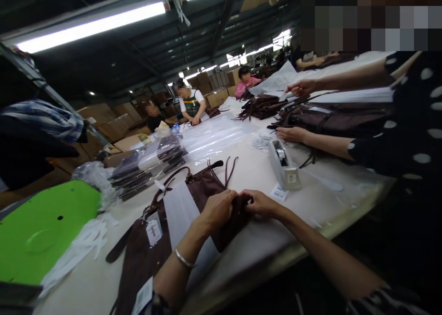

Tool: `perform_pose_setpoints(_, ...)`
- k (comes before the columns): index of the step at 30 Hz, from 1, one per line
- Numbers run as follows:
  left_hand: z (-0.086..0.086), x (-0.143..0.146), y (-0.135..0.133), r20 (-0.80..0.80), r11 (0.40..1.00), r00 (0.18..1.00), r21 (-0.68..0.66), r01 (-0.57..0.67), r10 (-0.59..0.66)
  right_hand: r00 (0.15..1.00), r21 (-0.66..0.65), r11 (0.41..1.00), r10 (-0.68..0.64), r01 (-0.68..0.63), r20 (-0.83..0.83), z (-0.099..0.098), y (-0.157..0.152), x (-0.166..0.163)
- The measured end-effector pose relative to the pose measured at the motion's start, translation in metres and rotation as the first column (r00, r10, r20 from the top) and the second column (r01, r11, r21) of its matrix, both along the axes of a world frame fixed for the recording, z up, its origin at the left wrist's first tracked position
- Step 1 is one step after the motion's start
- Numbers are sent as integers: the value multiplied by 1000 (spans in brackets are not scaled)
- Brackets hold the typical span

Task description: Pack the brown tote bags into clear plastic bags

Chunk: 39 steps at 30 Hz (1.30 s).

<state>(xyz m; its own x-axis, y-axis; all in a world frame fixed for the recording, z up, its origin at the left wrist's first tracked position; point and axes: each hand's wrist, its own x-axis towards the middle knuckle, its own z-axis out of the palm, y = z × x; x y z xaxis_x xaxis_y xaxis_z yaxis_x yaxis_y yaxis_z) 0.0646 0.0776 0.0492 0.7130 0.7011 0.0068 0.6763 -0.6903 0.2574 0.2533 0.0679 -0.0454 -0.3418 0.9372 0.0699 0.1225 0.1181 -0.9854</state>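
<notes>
Brown apron [203,186] in both hands

One tape dispenser [283,164] stands on the bench [311,200], beside one green chair seat [44,227]. Three workers sit at the far end. Two ceiling strip lights glow overhead.

Beside you: a white tape dispenser [283,164] stands on the table [248,250], a small barcode label [279,193] just by it
To your left: a stack of bagged dark garments [149,165], a green stool seat [41,227]
Across from you: a co-worker's hand [292,134] rests near a pile of dark garments [331,117]
Far end: cardboard boxes [207,87], ceiling strip lights [91,25]
</notes>
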Motion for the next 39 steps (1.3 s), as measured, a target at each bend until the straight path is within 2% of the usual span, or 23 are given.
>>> perform_pose_setpoints(2,-7,0,-1,13,999,1000,36,13,-13,997,-40,997,63,-64,-35,0,1,-1)
perform_pose_setpoints(5,-17,-8,-14,101,978,991,199,62,-83,974,-94,971,214,-221,-73,4,3,7)
perform_pose_setpoints(7,-25,-11,-25,149,946,972,296,129,-179,932,-176,917,341,-358,-123,9,6,15)
perform_pose_setpoints(9,-31,-12,-35,220,927,947,346,147,-233,881,-277,840,410,-466,-238,13,9,21)
perform_pose_setpoints(11,-36,-11,-40,292,920,928,376,111,-232,848,-348,787,392,-510,-357,15,12,20)
perform_pose_setpoints(13,-39,-10,-43,323,902,913,420,98,-249,837,-371,774,356,-514,-415,13,14,11)
perform_pose_setpoints(16,-42,-7,-44,308,867,894,474,152,-325,836,-404,765,307,-501,-455,8,18,-9)
perform_pose_setpoints(19,-45,-5,-44,302,871,888,455,186,-347,822,-490,697,260,-523,-507,6,24,-26)
perform_pose_setpoints(20,-47,-5,-43,298,881,891,432,193,-341,827,-500,695,256,-517,-501,7,27,-30)
perform_pose_setpoints(21,-50,-4,-43,287,892,896,402,208,-338,847,-491,722,253,-487,-469,9,30,-34)
perform_pose_setpoints(22,-54,-4,-42,269,900,900,370,231,-342,888,-464,781,244,-418,-389,11,33,-39)
perform_pose_setpoints(24,-63,-4,-41,247,911,902,308,275,-355,977,-352,914,162,-200,-136,13,39,-51)
perform_pose_setpoints(26,-73,-4,-41,292,929,894,249,273,-341,993,-223,975,27,-1,116,13,43,-65)
perform_pose_setpoints(29,-73,-11,-43,408,954,863,163,252,-297,939,-129,976,-125,174,319,8,45,-79)
perform_pose_setpoints(31,-62,-23,-42,459,962,845,126,244,-274,892,-75,969,-187,238,411,5,44,-83)
perform_pose_setpoints(33,-45,-42,-36,477,980,857,120,160,-198,849,-31,964,-216,263,482,1,42,-85)
perform_pose_setpoints(36,-32,-78,-12,362,981,932,168,-100,32,797,29,970,-215,241,564,-2,37,-85)
perform_pose_setpoints(37,-34,-89,-2,282,968,953,184,-168,112,782,46,974,-205,220,588,-1,37,-84)
perform_pose_setpoints(39,-51,-106,16,114,955,973,199,-220,200,740,67,982,-177,176,649,6,38,-81)
